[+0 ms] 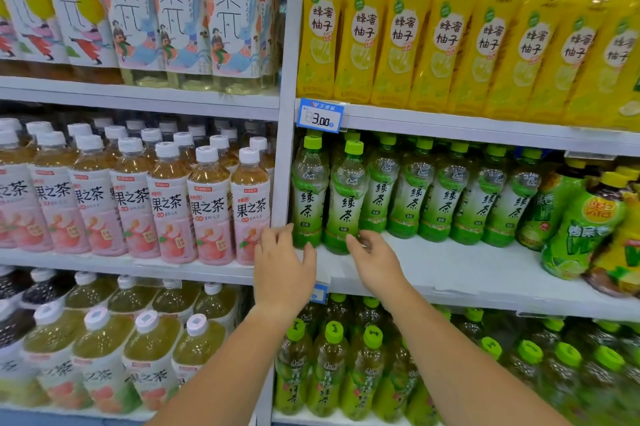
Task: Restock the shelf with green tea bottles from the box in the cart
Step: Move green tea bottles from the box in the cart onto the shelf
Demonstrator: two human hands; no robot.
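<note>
Several green tea bottles (412,190) with green caps stand in a row on the middle right shelf (450,273). One green tea bottle (346,197) stands forward of the row near the shelf's front left. My right hand (375,261) touches its base with its fingertips, fingers relaxed. My left hand (284,266) hovers just left of the leftmost bottle (308,190), in front of the shelf post (285,155), fingers loosely curled and holding nothing. The box and cart are out of view.
Yellow honey-pomelo bottles (446,27) fill the shelf above, with a 3.00 price tag (320,115). Pink peach tea bottles (166,204) stand to the left. Other green and yellow bottles (588,228) crowd the right end. Bare shelf lies in front of the tea row.
</note>
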